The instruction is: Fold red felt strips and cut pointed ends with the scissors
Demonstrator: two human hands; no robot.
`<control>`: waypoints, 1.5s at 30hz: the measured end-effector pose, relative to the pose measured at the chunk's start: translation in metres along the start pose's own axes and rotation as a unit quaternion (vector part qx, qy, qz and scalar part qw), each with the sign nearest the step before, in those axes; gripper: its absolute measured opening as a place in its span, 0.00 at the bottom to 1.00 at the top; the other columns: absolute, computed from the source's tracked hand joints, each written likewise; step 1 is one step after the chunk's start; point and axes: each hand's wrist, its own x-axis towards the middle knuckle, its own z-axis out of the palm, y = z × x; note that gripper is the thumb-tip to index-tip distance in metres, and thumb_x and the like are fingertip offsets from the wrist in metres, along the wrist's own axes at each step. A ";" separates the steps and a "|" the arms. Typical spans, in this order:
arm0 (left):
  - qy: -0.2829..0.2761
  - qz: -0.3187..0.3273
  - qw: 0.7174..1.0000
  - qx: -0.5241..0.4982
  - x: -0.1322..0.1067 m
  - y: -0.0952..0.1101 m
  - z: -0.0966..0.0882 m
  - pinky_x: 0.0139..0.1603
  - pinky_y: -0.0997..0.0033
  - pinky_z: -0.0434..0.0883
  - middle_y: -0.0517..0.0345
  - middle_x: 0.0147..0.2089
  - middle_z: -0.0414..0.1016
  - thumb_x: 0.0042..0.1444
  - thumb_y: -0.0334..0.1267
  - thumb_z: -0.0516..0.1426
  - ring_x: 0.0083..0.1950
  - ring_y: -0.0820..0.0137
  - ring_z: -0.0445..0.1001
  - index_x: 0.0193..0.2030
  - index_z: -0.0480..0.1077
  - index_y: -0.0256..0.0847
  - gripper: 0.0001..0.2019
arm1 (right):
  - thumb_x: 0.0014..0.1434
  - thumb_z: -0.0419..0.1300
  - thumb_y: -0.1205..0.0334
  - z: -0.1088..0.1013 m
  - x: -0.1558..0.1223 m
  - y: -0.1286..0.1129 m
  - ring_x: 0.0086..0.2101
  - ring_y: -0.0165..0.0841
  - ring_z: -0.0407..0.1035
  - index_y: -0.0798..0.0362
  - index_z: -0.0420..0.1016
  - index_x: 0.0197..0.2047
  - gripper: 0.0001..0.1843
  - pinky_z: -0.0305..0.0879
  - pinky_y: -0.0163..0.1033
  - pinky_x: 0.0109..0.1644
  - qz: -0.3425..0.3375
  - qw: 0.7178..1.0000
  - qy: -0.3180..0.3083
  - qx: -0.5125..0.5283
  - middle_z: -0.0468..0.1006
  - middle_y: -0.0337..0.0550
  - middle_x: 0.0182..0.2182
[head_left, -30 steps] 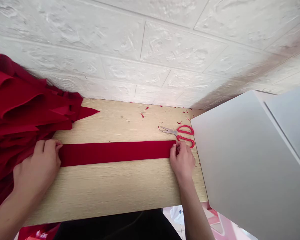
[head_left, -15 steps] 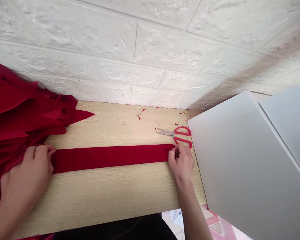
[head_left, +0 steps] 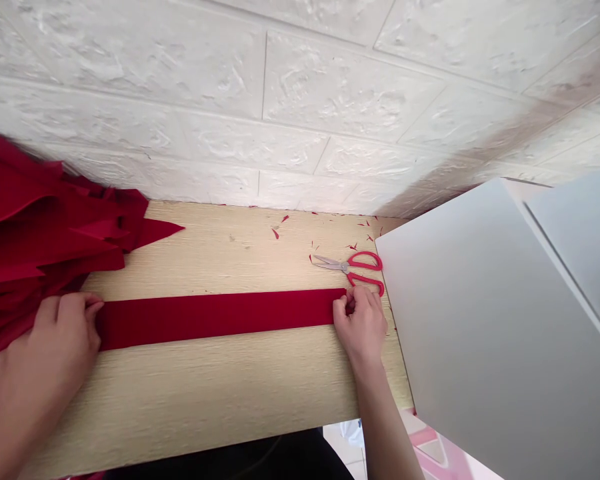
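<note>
A long red fabric strip (head_left: 220, 317) lies flat and straight across the wooden table (head_left: 220, 393). My left hand (head_left: 63, 340) pinches its left end, close to a heap of red cloth. At the other end, my right hand (head_left: 361, 320) has its fingers closed on the strip's right edge, partly covering it. Just behind the right hand rest scissors (head_left: 344, 266) with red handles, their blades slightly apart and pointing left.
The heap of red fabric (head_left: 55, 220) fills the table's left side, one pointed tip sticking out rightward. Small red scraps (head_left: 275, 234) are scattered near the white brick-patterned wall (head_left: 300, 100). A large white box-like piece (head_left: 460, 320) borders the right side.
The view has shifted slightly. My left hand and the strip's left end appear a little further left; the right hand stays nearly in place. Both keep their hold on the strip.
</note>
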 end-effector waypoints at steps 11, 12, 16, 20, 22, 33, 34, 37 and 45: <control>-0.010 0.023 0.999 0.037 0.001 0.007 -0.018 0.27 0.70 0.54 0.53 0.46 0.68 0.72 0.49 0.30 0.29 0.67 0.66 0.51 0.67 0.40 0.28 | 0.58 0.53 0.61 0.001 -0.001 0.002 0.38 0.40 0.69 0.50 0.65 0.43 0.08 0.60 0.41 0.37 0.056 0.997 -0.016 0.044 0.74 0.43 0.34; -0.022 0.024 0.999 0.043 0.002 0.009 -0.022 0.26 0.69 0.55 0.53 0.46 0.68 0.71 0.49 0.29 0.30 0.66 0.67 0.51 0.66 0.40 0.28 | 0.59 0.53 0.62 0.001 -0.003 0.002 0.39 0.40 0.69 0.50 0.65 0.43 0.07 0.61 0.41 0.38 0.050 0.998 -0.014 0.045 0.75 0.45 0.35; -0.073 0.016 0.997 0.029 0.005 0.015 -0.038 0.24 0.67 0.57 0.50 0.49 0.70 0.71 0.47 0.27 0.31 0.63 0.71 0.53 0.65 0.40 0.29 | 0.64 0.50 0.63 0.002 -0.006 0.007 0.41 0.41 0.68 0.50 0.64 0.41 0.04 0.64 0.44 0.44 0.006 0.999 -0.012 0.037 0.76 0.49 0.39; -0.112 0.023 0.993 0.014 0.008 0.018 -0.052 0.24 0.65 0.62 0.43 0.50 0.71 0.70 0.44 0.29 0.31 0.60 0.72 0.55 0.65 0.37 0.28 | 0.69 0.49 0.59 0.000 -0.006 0.014 0.41 0.44 0.66 0.51 0.66 0.41 0.07 0.64 0.48 0.47 -0.041 0.999 -0.017 0.014 0.77 0.52 0.40; -0.127 0.037 0.991 0.013 0.009 0.020 -0.059 0.25 0.64 0.64 0.40 0.50 0.71 0.69 0.42 0.30 0.33 0.59 0.73 0.56 0.66 0.35 0.27 | 0.70 0.48 0.57 -0.001 -0.005 0.017 0.41 0.45 0.66 0.51 0.67 0.41 0.10 0.64 0.50 0.47 -0.056 0.998 -0.021 -0.001 0.77 0.54 0.41; -0.022 0.154 0.986 0.053 0.012 0.013 -0.050 0.30 0.69 0.60 0.43 0.51 0.76 0.70 0.32 0.36 0.48 0.56 0.67 0.49 0.74 0.33 0.25 | 0.72 0.46 0.55 0.000 -0.006 0.022 0.41 0.46 0.67 0.54 0.69 0.44 0.15 0.65 0.49 0.46 -0.099 0.993 -0.016 -0.054 0.77 0.56 0.40; -0.009 0.170 0.984 0.052 0.013 0.011 -0.048 0.31 0.69 0.61 0.44 0.50 0.76 0.70 0.31 0.37 0.47 0.57 0.67 0.47 0.75 0.34 0.24 | 0.72 0.46 0.55 0.000 -0.007 0.021 0.41 0.46 0.67 0.55 0.69 0.44 0.15 0.65 0.49 0.46 -0.107 0.992 -0.009 -0.066 0.77 0.56 0.40; 0.001 0.201 0.978 0.052 0.016 0.008 -0.044 0.30 0.71 0.60 0.44 0.49 0.76 0.69 0.29 0.40 0.46 0.60 0.67 0.43 0.75 0.35 0.21 | 0.72 0.46 0.58 -0.002 -0.006 0.015 0.40 0.45 0.66 0.55 0.70 0.46 0.14 0.64 0.47 0.44 -0.129 0.986 0.002 -0.104 0.76 0.54 0.39; -0.039 0.224 0.973 -0.038 0.015 0.002 -0.046 0.27 0.73 0.60 0.48 0.45 0.76 0.69 0.31 0.40 0.52 0.59 0.65 0.44 0.74 0.40 0.21 | 0.66 0.46 0.75 -0.009 -0.003 0.001 0.39 0.42 0.65 0.53 0.70 0.40 0.13 0.61 0.43 0.41 -0.190 0.966 -0.044 -0.168 0.72 0.51 0.37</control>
